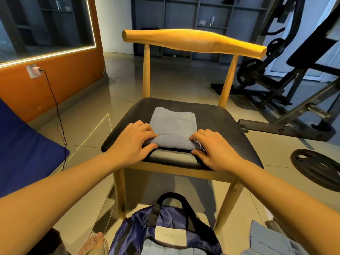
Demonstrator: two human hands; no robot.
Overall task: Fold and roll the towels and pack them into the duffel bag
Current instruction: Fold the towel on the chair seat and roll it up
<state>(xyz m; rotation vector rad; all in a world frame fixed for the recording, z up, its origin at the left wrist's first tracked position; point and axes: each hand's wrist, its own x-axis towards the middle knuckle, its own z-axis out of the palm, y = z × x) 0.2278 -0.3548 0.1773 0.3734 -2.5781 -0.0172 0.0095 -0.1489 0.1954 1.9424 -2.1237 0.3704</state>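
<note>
At the far left a dark blue padded mat leans on the tiled floor below an orange wall. Next comes the left hand, with its fingers curled over the left end of a started roll and its thumb tucked against the roll's near side. That roll is the near edge of a folded grey terry-cloth towel, which lies in the middle of the black padded seat of a wooden chair.

The unrolled part of the towel stretches flat away from the fingers toward the chair back, so the strip's long axis runs front to back. The roll itself lies crosswise, spanning from hand to hand. Both hands are equally near, one at each end, and the next move is likely a push forward along the strip.

On the floor below the seat sits an open navy nylon duffel bag with black handles. The pale blue cloth inside it may be towels already packed, though the frame edge cuts it off.

The right hand grips the roll's right end with bent fingers. Further right, a loose pale blue cloth lies low in the view, and a black weight plate rests on the floor.
</note>
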